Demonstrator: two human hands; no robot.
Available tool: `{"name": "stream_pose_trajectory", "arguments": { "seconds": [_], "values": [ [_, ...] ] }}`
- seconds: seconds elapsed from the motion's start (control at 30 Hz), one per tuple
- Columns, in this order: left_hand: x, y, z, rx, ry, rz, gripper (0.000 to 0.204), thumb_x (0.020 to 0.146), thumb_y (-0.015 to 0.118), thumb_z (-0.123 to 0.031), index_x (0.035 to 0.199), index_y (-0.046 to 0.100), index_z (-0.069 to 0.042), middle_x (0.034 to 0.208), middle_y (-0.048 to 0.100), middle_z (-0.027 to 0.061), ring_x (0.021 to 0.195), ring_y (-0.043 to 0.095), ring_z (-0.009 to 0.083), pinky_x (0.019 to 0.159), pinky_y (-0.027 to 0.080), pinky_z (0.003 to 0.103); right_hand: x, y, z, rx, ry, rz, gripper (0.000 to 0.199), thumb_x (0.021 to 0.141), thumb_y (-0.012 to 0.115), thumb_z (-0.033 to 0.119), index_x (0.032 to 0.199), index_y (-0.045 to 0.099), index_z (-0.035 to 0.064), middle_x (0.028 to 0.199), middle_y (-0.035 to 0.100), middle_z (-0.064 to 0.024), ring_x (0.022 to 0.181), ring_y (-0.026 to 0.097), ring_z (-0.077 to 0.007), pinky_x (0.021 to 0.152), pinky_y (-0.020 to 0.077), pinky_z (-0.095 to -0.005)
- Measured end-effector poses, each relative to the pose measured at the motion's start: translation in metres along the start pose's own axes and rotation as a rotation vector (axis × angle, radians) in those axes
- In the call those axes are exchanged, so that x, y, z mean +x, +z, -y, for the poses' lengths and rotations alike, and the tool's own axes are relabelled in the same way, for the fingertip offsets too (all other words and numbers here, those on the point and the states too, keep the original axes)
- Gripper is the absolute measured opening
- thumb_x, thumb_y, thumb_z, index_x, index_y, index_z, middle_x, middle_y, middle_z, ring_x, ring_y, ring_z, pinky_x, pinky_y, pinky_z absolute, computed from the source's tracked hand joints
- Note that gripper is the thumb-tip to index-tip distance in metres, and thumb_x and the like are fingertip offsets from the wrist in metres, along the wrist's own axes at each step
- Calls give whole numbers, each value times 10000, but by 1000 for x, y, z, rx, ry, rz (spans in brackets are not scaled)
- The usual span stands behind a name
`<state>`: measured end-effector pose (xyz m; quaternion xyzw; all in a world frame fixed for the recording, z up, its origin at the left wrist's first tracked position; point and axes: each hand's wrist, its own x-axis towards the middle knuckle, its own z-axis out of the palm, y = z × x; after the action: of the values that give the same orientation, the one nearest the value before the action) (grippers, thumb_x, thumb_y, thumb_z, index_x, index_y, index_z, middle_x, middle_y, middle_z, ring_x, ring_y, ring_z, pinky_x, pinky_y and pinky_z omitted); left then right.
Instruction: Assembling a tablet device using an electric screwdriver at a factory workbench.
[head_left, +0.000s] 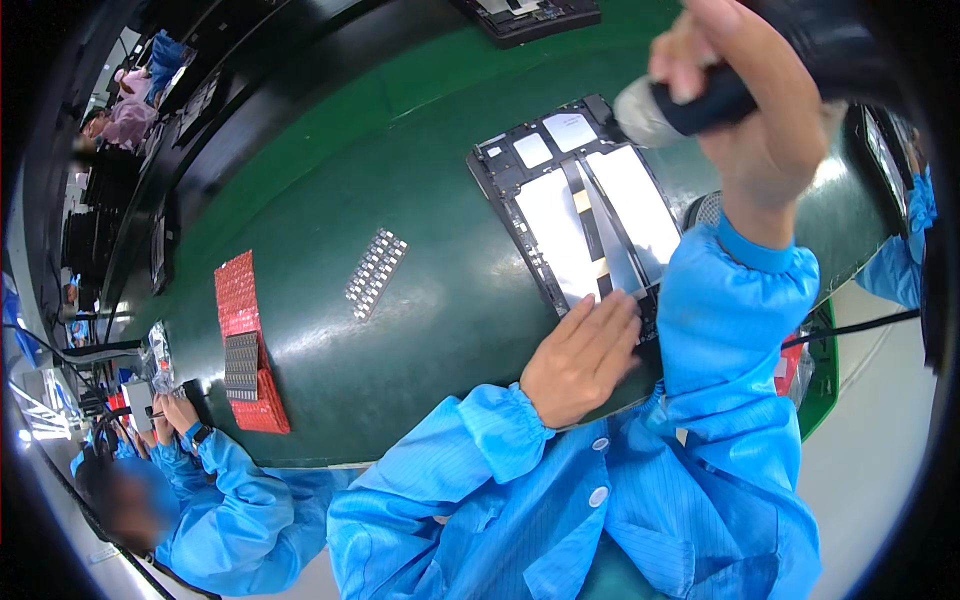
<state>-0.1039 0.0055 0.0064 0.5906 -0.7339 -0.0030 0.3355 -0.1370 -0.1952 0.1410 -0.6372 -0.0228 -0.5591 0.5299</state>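
Observation:
An opened tablet [548, 222] lies on the green bench, its inside up, with pale battery plates and dark ribbon cables showing. My left hand [585, 360] rests with fingers stretched over its near edge and holds nothing. Above the far right corner, my right hand [765, 130] is wrapped round a black electric screwdriver [720, 98] with a pale, wrapped-looking front end. Its dark tip is close to the tablet's corner; whether it touches cannot be told. The screwdriver's rear is blurred and dark at the upper right.
Left of the tablet lie a sheet of small parts [377, 273] and red bubble wrap [238, 295] with a dark board [242, 366] on it. Another opened device [530, 18] is at the far edge. A co-worker [230, 510] sits at the left; a green bin [822, 375] stands below right.

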Motion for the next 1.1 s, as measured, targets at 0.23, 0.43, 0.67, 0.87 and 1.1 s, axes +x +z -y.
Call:
{"name": "stream_pose_trajectory", "arguments": {
  "seconds": [0.23,0.43,0.67,0.87,1.1],
  "values": [
    [-5,-29,54,229,-170,-85,412,685,777,-129,1036,624,23,1085,629,194,1070,600,325,911,483,425,-39,-7,13,-83,154,-139,260,750,694,-49,965,554,-4,618,565,-38,498,540,-101,449,433,-225],
    [36,-88,156,436,-458,149,211,795,656,-141,957,600,-19,1023,630,165,907,611,368,755,512,431,-76,-13,-11,-63,483,-1,317,747,660,-93,1004,497,-5,661,561,-39,541,556,-96,474,436,-231],
    [51,-134,279,898,-746,165,160,761,580,-43,910,636,-25,952,654,171,830,633,381,738,516,457,-82,-5,-19,7,616,136,333,745,702,-56,1013,513,4,706,577,-47,598,567,-102,523,456,-237],
    [123,-87,248,608,-365,133,266,694,599,14,959,601,-9,1051,614,169,1043,573,339,889,470,456,-80,-2,-25,133,519,65,379,732,718,-52,1048,515,3,825,611,-93,771,601,-146,677,494,-284],
    [204,-14,266,837,-161,168,350,721,612,-1,1069,578,2,1137,576,127,1140,518,281,940,444,431,-87,-15,-26,-64,534,85,319,707,791,95,920,562,34,581,509,48,521,453,-27,467,371,-207]
  ]
}}
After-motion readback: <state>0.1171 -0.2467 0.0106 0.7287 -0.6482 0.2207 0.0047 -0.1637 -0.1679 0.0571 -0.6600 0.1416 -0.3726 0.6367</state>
